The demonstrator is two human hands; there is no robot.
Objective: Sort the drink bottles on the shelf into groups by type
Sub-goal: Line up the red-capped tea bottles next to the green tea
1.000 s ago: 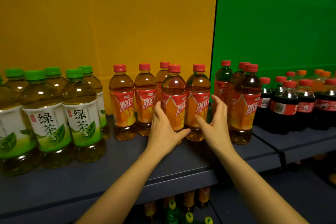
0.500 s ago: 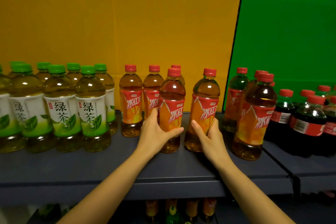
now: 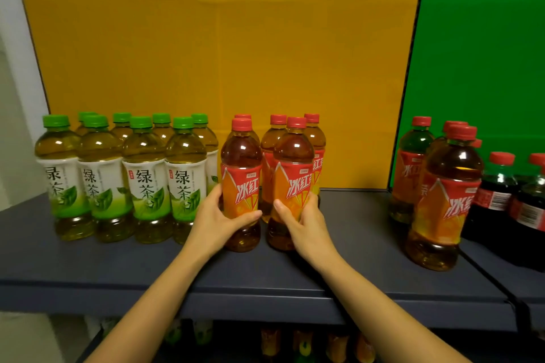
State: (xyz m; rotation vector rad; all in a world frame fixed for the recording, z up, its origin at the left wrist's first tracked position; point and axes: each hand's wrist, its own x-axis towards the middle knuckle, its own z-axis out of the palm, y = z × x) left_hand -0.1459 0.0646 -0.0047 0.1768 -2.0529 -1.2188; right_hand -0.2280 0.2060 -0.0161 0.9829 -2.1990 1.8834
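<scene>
Both forearms reach up from the bottom edge onto the dark shelf [image 3: 354, 244], wrists angled slightly inward. The left hand [image 3: 216, 222] wraps the lower label of a red-capped iced tea bottle [image 3: 241, 156], with the thumb lying across the front and the fingers [image 3: 213, 199] curled round its left side. The right hand [image 3: 308, 228] mirrors this on the neighbouring iced tea bottle [image 3: 292, 162], thumb on the front, fingers [image 3: 313, 200] curled round the right side. Both held bottles stand upright on the shelf, just beside each other, in front of more iced tea bottles [image 3: 271, 138] (their bases are hidden). The green tea bottles [image 3: 141, 180] are grouped just to the left. Well apart on the right stand further iced tea bottles [image 3: 442, 203], next to dark cola bottles [image 3: 498, 200].
</scene>
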